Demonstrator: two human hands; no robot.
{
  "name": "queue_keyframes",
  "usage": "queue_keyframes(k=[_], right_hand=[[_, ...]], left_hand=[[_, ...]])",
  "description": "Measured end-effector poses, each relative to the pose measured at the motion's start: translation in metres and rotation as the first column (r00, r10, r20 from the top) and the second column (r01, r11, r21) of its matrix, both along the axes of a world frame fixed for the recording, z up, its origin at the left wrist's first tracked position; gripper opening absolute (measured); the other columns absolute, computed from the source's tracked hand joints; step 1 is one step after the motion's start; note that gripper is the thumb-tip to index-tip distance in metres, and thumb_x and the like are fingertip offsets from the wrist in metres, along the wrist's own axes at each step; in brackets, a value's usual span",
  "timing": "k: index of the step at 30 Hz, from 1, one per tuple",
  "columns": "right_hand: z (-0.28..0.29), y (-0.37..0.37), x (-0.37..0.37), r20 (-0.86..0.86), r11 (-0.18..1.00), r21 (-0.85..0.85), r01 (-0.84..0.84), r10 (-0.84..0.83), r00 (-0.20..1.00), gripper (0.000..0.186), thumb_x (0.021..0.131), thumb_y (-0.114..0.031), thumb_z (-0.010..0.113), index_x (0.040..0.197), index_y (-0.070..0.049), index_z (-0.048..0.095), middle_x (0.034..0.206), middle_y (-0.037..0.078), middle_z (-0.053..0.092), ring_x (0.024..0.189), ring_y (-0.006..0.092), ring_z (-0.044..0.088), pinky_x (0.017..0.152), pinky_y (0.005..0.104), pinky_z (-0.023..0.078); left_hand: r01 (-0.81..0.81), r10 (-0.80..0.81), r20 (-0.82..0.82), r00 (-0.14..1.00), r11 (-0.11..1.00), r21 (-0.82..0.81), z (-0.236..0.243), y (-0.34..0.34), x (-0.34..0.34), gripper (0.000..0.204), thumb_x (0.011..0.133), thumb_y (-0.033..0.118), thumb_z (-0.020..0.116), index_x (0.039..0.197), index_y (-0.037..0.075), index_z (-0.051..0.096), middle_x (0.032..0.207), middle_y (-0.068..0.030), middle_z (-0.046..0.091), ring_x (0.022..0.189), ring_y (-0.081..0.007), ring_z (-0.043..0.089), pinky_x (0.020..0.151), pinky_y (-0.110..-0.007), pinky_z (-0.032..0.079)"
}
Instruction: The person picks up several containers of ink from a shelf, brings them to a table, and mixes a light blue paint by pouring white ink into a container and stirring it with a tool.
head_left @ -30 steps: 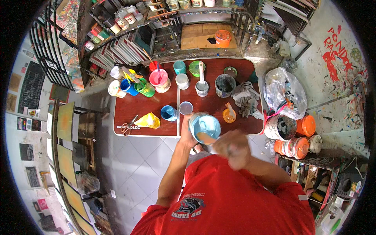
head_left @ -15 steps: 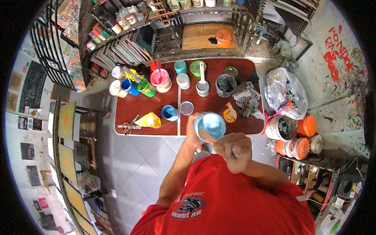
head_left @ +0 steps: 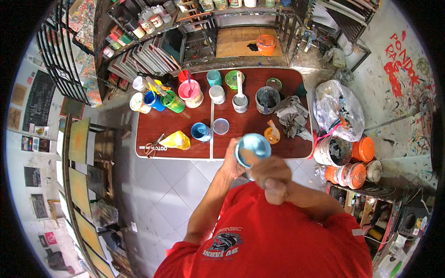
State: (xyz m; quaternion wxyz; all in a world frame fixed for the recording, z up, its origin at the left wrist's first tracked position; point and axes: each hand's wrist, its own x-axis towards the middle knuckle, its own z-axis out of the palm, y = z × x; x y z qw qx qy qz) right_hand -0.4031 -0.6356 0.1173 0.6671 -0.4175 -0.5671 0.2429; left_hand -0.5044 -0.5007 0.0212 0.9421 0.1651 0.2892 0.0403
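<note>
My left hand is wrapped round the side of a tub of light blue paint, held up in front of the near table edge. Over the tub's near rim, my right hand is closed and somewhat blurred. It grips a flat brownish stirring stick whose lower end dips into the paint. On the table close by are a jar of darker blue paint, a round translucent lid and a small orange tub with a pale utensil in it.
Scissors and a yellow packet lie at the table's near left. Several paint pots, including a pink one, stand along the far side. A crumpled grey rag lies right. Buckets and a plastic bag are beside the table.
The tub and my left hand have shifted slightly to the right. My right hand has moved a little to the left, with the stick still in the paint.
</note>
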Motion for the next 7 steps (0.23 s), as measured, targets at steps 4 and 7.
queue_keyframes(k=[4, 7], right_hand=[[0.023, -0.009, 0.026, -0.055, 0.995, -0.100, -0.020, 0.014, 0.998, 0.033, 0.089, -0.032, 0.058, 0.067, -0.007, 0.058, 0.063, 0.010, 0.061, 0.057, 0.0251, 0.061, 0.058, 0.0401, 0.053], [0.041, 0.007, 0.030, -0.171, 0.989, 0.137, 0.058, -0.034, 0.985, 0.045, 0.092, -0.038, 0.056, 0.059, -0.008, 0.049, 0.058, 0.009, 0.056, 0.052, 0.0253, 0.056, 0.061, 0.0417, 0.056]], left_hand=[[0.080, -0.075, -0.048, 0.996, 0.990, 0.119, 0.010, 0.010, -0.007, 0.054, 0.087, 0.055, 0.042, 0.109, 0.010, 0.064, 0.100, -0.0086, 0.068, 0.089, -0.0238, 0.067, 0.073, -0.043, 0.056], [0.170, -0.168, -0.027, 0.985, 0.978, 0.117, -0.025, 0.009, -0.016, 0.053, 0.087, 0.056, 0.042, 0.109, 0.013, 0.064, 0.097, -0.0076, 0.069, 0.084, -0.0212, 0.067, 0.067, -0.043, 0.057]])
